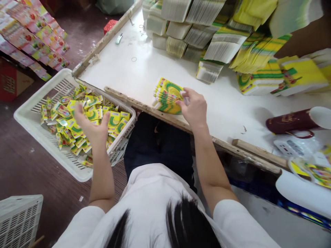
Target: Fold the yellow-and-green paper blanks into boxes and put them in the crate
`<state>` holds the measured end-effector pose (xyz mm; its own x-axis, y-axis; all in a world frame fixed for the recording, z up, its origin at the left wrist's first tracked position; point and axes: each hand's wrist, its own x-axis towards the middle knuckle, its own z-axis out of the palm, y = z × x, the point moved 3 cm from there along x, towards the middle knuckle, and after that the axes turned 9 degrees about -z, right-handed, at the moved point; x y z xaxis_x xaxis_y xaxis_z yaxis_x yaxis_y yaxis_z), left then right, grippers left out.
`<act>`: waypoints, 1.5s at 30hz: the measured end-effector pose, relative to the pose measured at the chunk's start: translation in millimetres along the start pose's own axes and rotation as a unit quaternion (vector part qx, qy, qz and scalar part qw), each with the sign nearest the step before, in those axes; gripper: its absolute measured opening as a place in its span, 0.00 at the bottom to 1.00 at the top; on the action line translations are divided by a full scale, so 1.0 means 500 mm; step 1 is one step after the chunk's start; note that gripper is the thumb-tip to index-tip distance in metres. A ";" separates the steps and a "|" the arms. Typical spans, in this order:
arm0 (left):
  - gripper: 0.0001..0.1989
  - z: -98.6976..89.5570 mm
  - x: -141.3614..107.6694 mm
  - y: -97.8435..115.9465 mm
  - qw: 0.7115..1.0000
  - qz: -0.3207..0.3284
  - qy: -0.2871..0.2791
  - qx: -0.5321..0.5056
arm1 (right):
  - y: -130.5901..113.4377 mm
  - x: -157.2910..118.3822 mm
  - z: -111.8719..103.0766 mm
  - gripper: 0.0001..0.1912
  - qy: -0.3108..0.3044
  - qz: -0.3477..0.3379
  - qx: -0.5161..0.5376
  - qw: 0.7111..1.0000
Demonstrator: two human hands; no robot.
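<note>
My left hand point(93, 127) is held above the white plastic basket point(23, 119), fingers spread and nothing between them. Small yellow and green printed packets point(77, 132) lie in a loose heap beneath it. On the white table, close to its front edge, rests a fanned stack of yellow and green printed cards point(168, 96). My right hand point(193, 106) closes its thumb and fingers on the right end of this stack. Something white covers part of a finger there. How many cards it pinches is hidden.
Bundles of cards point(207, 44) are piled at the table's back. A maroon mug point(289, 121) lies on its side at right, near a white power strip point(294, 146). A wooden strip point(144, 105) edges the table. Pink printed sheets point(33, 34) stand at far left.
</note>
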<state>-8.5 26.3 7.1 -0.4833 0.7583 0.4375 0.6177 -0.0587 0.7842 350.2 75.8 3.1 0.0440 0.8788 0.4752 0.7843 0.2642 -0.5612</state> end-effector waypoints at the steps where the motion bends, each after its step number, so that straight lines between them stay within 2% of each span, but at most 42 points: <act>1: 0.42 0.017 -0.013 0.004 0.999 -0.017 -0.050 -0.011 | 0.009 0.008 0.007 0.15 -0.021 0.000 -0.018 1.000; 4: 0.30 0.072 -0.070 0.023 0.980 -0.039 -0.194 -0.024 | 0.017 0.017 0.023 0.16 -0.062 -0.006 -0.033 0.998; 7: 0.23 0.102 -0.112 0.037 0.967 -0.042 -0.248 -0.038 | 0.013 0.019 0.023 0.17 -0.058 -0.008 -0.026 0.998; 9: 0.20 0.112 -0.128 0.045 0.958 -0.050 -0.276 -0.055 | 0.005 0.016 0.017 0.17 -0.015 -0.007 0.000 1.000; 12: 0.23 0.129 -0.150 0.058 0.929 -0.073 -0.343 -0.116 | -0.025 -0.006 0.013 0.17 0.039 -0.006 0.104 0.994; 13: 0.26 0.137 -0.159 0.064 0.913 -0.087 -0.369 -0.153 | -0.042 -0.020 0.016 0.18 0.032 -0.006 0.155 0.987; 15: 0.30 0.152 -0.177 0.081 0.872 -0.121 -0.402 -0.250 | -0.085 -0.058 0.029 0.22 -0.021 -0.007 0.263 0.965; 16: 0.30 0.159 -0.185 0.091 0.849 -0.142 -0.406 -0.306 | -0.109 -0.081 0.039 0.23 -0.071 -0.004 0.318 0.945; 18: 0.25 0.168 -0.194 0.115 0.803 -0.194 -0.378 -0.418 | -0.152 -0.126 0.057 0.24 -0.161 0.011 0.406 0.900; 20: 0.20 0.170 -0.193 0.135 0.770 -0.256 -0.310 -0.495 | -0.182 -0.158 0.064 0.23 -0.190 0.031 0.467 0.863; 22: 0.19 0.164 -0.186 0.149 0.760 -0.298 -0.226 -0.532 | -0.201 -0.174 0.063 0.25 -0.201 0.027 0.502 0.841; 25: 0.22 0.154 -0.176 0.157 0.774 -0.294 -0.152 -0.539 | -0.219 -0.180 0.059 0.30 -0.202 -0.023 0.497 0.844; 27: 0.24 0.153 -0.177 0.149 0.798 -0.272 -0.142 -0.518 | -0.221 -0.182 0.063 0.31 -0.190 -0.030 0.482 0.855; 29: 0.27 0.158 -0.188 0.133 0.820 -0.262 -0.162 -0.482 | -0.215 -0.185 0.075 0.30 -0.184 0.004 0.484 0.855; 32: 0.33 0.167 -0.209 0.109 0.829 -0.261 -0.210 -0.447 | -0.197 -0.188 0.087 0.29 -0.178 0.071 0.502 0.843; 35: 0.28 0.167 -0.217 0.098 0.844 -0.245 -0.226 -0.420 | -0.186 -0.183 0.079 0.24 -0.171 0.085 0.509 0.839; 37: 0.24 0.164 -0.214 0.096 0.860 -0.240 -0.217 -0.395 | -0.188 -0.180 0.069 0.15 -0.170 0.063 0.495 0.850; 39: 0.26 0.161 -0.205 0.093 0.875 -0.241 -0.193 -0.374 | -0.197 -0.180 0.063 0.08 -0.179 0.024 0.465 0.867; 42: 0.30 0.160 -0.191 0.084 0.888 -0.234 -0.163 -0.360 | -0.212 -0.187 0.069 0.11 -0.195 -0.036 0.438 0.877; 45: 0.33 0.163 -0.182 0.074 0.892 -0.213 -0.169 -0.362 | -0.210 -0.189 0.083 0.08 -0.179 -0.029 0.441 0.879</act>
<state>108.9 7.9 -39.4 -0.2891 0.9568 -0.0300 -0.1997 -0.0296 0.9794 238.2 -18.6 -10.9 -0.3008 0.8809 0.3655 -0.0131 0.3794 -0.9252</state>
